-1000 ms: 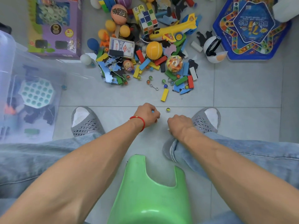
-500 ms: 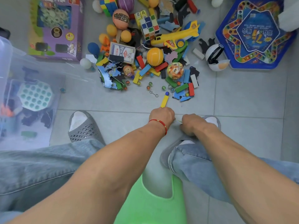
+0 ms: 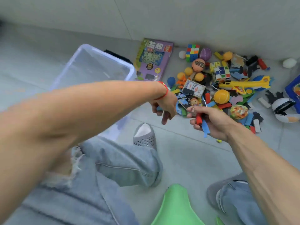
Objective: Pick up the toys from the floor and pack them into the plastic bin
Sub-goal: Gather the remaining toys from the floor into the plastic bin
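Two hands above the floor: right hand (image 3: 209,120) clutching small toy pieces (image 3: 200,120), left hand (image 3: 164,108) with fingers loosely curled

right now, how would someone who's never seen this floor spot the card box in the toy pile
Start at the purple game box lying flat by the wall, just right of the clear plastic bin. Go right and toward the person, into the near left edge of the toy pile, past three small orange balls. The card box is the only flat white and blue printed carton among round balls and scraps.
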Action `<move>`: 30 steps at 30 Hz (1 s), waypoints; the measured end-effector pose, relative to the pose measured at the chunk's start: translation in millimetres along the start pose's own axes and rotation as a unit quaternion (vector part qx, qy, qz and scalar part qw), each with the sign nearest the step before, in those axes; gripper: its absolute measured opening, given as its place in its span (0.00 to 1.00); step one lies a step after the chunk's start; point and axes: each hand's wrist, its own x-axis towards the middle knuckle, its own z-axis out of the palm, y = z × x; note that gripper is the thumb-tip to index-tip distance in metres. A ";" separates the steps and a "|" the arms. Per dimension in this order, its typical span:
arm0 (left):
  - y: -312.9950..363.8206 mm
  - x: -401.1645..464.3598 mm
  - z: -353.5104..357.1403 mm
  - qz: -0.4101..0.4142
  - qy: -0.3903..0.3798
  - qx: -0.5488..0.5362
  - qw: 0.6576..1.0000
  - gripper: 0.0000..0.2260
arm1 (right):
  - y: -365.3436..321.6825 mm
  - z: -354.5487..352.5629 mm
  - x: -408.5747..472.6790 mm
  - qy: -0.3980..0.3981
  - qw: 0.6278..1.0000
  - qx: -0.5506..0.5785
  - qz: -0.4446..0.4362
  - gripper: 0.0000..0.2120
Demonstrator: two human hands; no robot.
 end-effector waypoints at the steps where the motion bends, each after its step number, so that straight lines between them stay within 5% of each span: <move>1: -26.6 -28.1 -16.7 -0.014 0.041 -0.050 0.998 0.10 | -11.2 33.4 2.5 -0.037 0.999 0.006 -0.019 0.09; 6: -155.6 -145.5 -31.7 -0.023 0.230 -0.352 0.907 0.07 | -64.6 199.6 6.2 -0.174 0.981 0.039 -0.072 0.09; 12: -268.9 -157.9 43.6 0.007 0.260 -0.728 0.635 0.06 | -72.1 313.6 14.2 -0.160 0.986 0.027 0.023 0.12; 14: -286.0 -148.5 60.9 -0.022 0.254 -0.764 0.593 0.13 | -66.9 320.1 15.4 -0.123 0.991 0.030 0.047 0.19; 17: -289.4 -145.8 71.7 -0.081 0.259 -0.746 0.608 0.22 | -60.8 317.7 13.4 -0.071 0.996 0.048 0.034 0.24; 22: -261.0 -157.5 57.1 -0.038 0.316 -0.691 0.649 0.16 | -54.8 307.9 16.2 -0.078 0.993 0.084 0.036 0.32; 30: -162.7 -147.3 28.3 0.118 0.395 -0.526 0.744 0.12 | -71.3 235.5 25.6 0.007 0.990 -0.097 -0.098 0.12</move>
